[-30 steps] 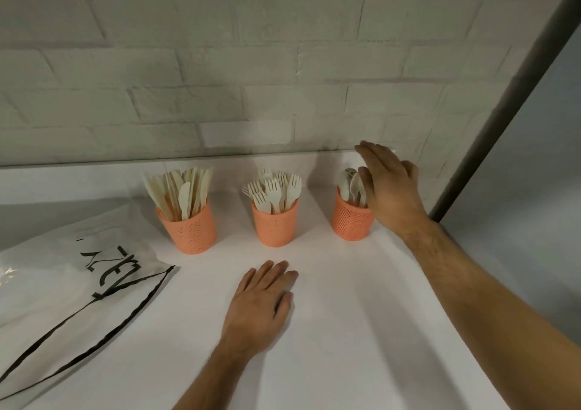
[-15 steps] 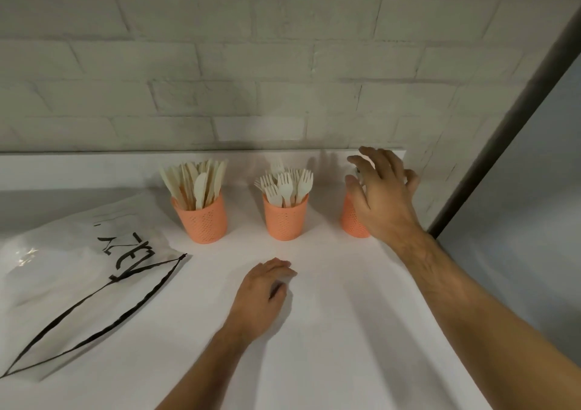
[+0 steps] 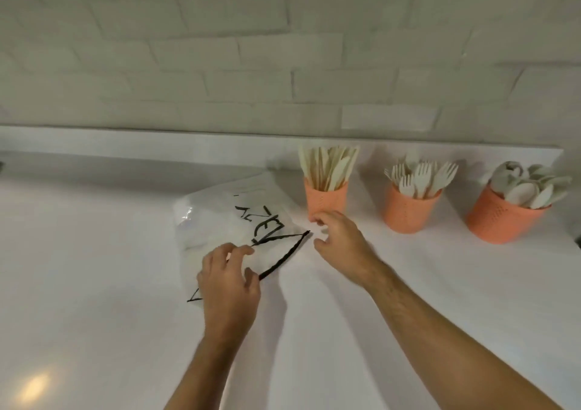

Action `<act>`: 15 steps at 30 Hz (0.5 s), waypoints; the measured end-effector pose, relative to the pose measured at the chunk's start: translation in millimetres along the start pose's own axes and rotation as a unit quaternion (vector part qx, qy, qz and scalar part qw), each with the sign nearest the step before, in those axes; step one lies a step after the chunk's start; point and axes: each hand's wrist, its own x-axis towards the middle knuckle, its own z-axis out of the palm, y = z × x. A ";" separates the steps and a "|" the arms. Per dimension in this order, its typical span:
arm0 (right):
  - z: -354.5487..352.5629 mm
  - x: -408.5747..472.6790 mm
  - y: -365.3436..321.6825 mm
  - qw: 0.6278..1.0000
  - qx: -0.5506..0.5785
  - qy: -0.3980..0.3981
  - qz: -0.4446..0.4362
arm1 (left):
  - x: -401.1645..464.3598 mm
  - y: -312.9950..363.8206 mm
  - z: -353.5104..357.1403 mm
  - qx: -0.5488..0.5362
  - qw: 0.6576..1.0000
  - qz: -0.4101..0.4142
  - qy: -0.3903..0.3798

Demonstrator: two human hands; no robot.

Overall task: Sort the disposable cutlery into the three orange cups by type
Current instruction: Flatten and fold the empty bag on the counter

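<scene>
Three orange cups stand in a row by the back ledge. The left cup (image 3: 327, 200) holds knives, the middle cup (image 3: 408, 213) holds forks, and the right cup (image 3: 500, 221) holds spoons. A white plastic bag (image 3: 217, 218) with black lettering and a black drawstring lies flat to the left of the cups. My left hand (image 3: 228, 280) rests on the bag's near edge with fingers curled, touching the drawstring. My right hand (image 3: 341, 243) hovers at the bag's right corner, just in front of the knife cup, fingers apart and holding nothing.
The white table (image 3: 94, 268) runs to a raised ledge (image 3: 157, 140) under a white brick wall. The table's right edge lies just beyond the spoon cup. A light glare sits at the near left.
My right hand left the spoon cup and swung left to the bag's corner. My left hand moved from the bare table onto the bag. The view has turned left, shifting the cups right.
</scene>
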 end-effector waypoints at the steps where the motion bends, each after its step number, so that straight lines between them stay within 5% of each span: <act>1: 10.6 5.0 -0.6 1.000 -0.007 -0.018 0.000 | 2.0 -10.1 -6.7 0.035 0.999 -0.028 -0.013; 5: 34.2 20.2 -1.4 0.996 -0.071 -0.042 -0.026 | 8.0 -50.4 -20.2 0.134 0.979 -0.099 -0.119; 9: 30.1 21.4 -5.0 0.990 -0.127 -0.037 -0.043 | 13.7 -60.8 -34.1 0.068 0.974 -0.106 -0.187; 15: -29.1 -11.2 -52.6 0.997 0.034 -0.024 -0.057 | 38.1 -13.6 -95.6 0.067 0.971 -0.020 -0.230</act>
